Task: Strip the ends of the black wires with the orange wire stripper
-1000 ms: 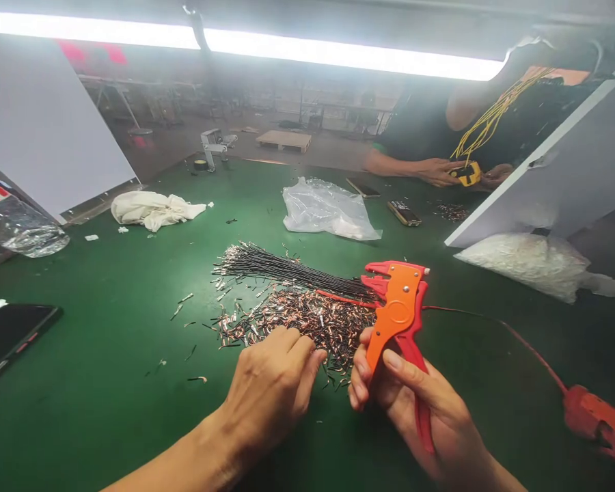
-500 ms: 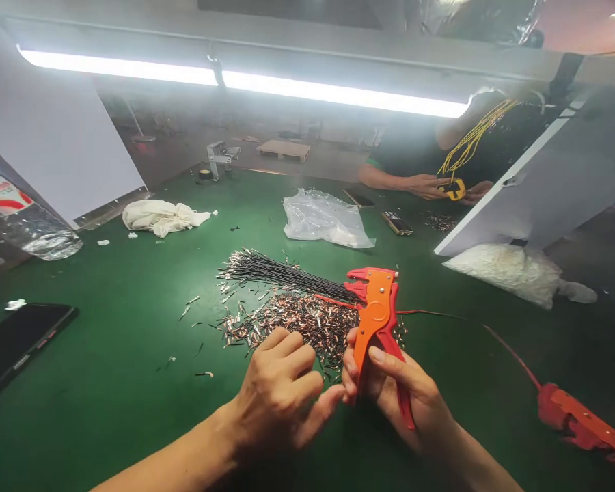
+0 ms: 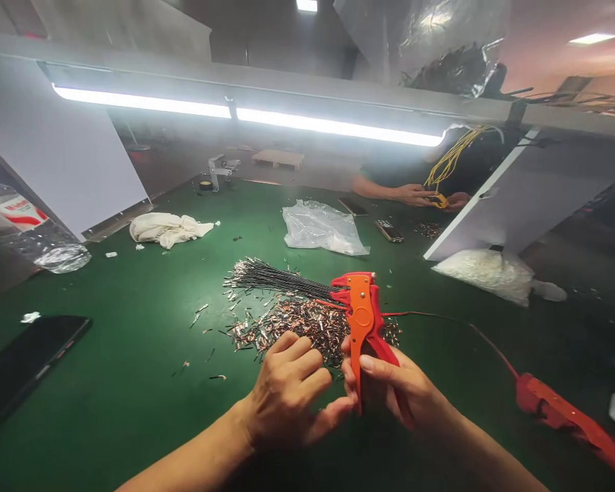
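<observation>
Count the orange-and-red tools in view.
2: the upright tool in the right hand; the blurred tool at right on the green table. Others may be hidden.

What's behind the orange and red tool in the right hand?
Black wires reach behind the tool from the left; wire scraps show on both sides, a red cord on the right. The tool and right hand cover where the wires end.

The black wires (image 3: 281,277) pass behind the orange pliers (image 3: 361,318), right ends hidden. I can't see into the curled left hand (image 3: 292,386). A phone (image 3: 35,362) is cut off at left, and a blurred tool (image 3: 568,413), perhaps pliers too, at right.
</observation>
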`<state>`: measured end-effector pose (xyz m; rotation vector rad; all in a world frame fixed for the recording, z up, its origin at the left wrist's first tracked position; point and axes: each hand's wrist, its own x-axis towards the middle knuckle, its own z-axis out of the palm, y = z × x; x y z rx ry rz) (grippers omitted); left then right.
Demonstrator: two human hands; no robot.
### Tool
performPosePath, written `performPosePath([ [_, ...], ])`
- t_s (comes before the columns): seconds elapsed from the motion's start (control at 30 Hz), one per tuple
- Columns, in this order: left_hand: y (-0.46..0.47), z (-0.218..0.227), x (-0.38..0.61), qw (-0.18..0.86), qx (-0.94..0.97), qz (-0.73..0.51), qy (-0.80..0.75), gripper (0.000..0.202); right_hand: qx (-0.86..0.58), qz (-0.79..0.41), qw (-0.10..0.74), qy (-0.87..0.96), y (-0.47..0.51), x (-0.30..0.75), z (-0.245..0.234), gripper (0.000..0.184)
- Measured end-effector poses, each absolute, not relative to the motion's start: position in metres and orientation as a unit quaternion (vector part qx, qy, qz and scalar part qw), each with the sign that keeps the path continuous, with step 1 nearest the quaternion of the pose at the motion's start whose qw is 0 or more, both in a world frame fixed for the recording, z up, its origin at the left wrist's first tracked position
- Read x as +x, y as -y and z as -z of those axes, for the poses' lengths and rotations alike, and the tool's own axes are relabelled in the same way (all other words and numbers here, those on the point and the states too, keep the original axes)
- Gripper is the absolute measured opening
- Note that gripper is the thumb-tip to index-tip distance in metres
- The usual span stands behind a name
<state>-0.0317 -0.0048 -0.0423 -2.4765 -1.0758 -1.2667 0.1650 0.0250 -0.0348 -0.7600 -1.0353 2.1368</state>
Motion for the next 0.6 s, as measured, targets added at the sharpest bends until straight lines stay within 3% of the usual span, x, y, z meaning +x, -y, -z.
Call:
performPosePath([
  [0.27, -0.001, 0.041, -0.043, 0.08, -0.811, 0.422, 0.396, 0.03, -0.261, -0.809, 0.346, 0.397, -0.02, 0.16, 0.028, 0.032],
  [0.6, -0.018, 0.042, -0.059, 0.138, -0.75, 0.427, 0.486, 0.02, -0.353, -0.601, 0.529, 0.485, -0.031, 0.158, 0.047, 0.021],
])
